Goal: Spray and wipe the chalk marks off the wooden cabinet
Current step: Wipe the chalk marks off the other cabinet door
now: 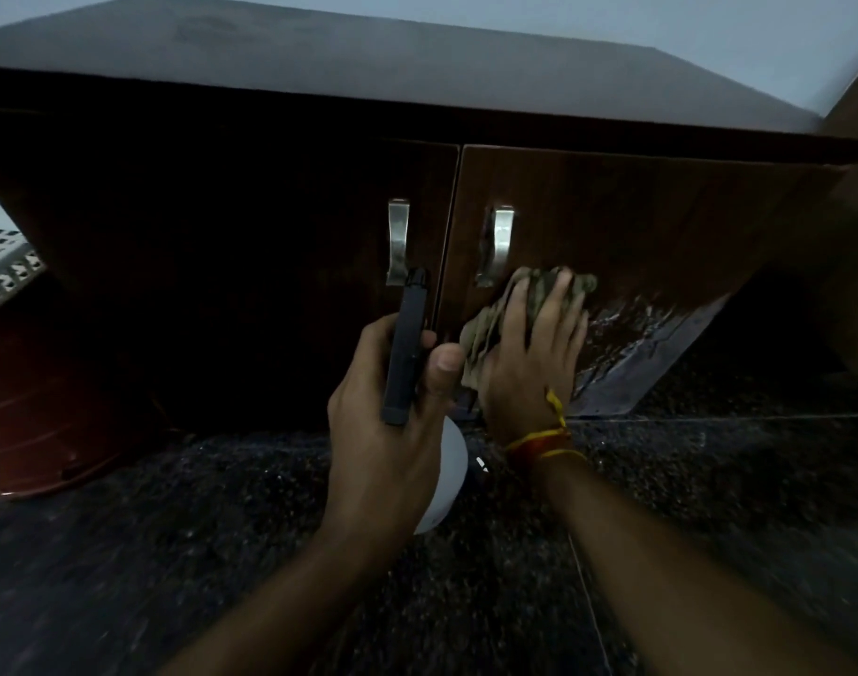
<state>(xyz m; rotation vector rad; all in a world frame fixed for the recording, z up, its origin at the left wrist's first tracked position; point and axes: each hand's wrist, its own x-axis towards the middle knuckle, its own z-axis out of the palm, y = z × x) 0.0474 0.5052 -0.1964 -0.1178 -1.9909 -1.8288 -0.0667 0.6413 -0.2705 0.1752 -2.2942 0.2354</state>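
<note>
A dark wooden cabinet with two doors and metal handles fills the view. My right hand presses a crumpled beige cloth flat against the lower part of the right door, just right of its handle. Wet, shiny streaks spread on the door to the right of the cloth. My left hand grips a spray bottle by its black top; the bottle's white body shows below the palm. The bottle sits in front of the left door's handle.
The floor is dark speckled stone with a tile seam at the right. A reddish-brown tub stands at the left, with a white perforated basket behind it. A wooden panel rises at the far right.
</note>
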